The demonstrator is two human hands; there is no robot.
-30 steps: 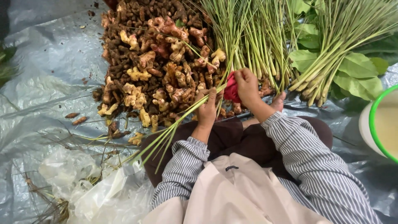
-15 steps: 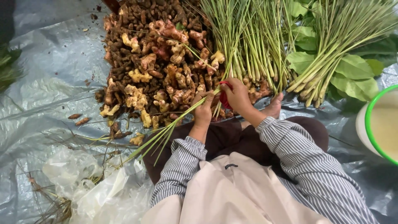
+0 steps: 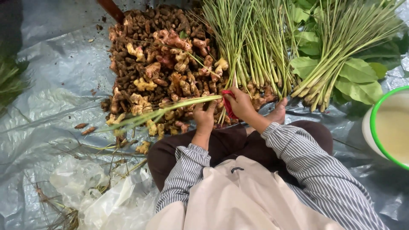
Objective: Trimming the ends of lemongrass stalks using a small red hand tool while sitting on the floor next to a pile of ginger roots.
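Left hand [image 3: 204,118] closed around lemongrass stalk [image 3: 170,110] near its thick end, long axis running left and slightly down, leafy tip far from grip. Right hand [image 3: 240,104] just beside, nearer stalk base, fingers pinched on red band [image 3: 228,106]. Beyond: ginger pile [image 3: 157,64], upright lemongrass bundles [image 3: 255,51]

A produce-sorting floor — ginger roots [image 3: 166,72] heaped beside lemongrass bundles [image 3: 255,51] on plastic sheeting [image 3: 55,85] (grey).

White bowl [image 3: 390,127] cut by right edge; red item [image 3: 228,106] mostly hidden behind right hand [image 3: 242,104].
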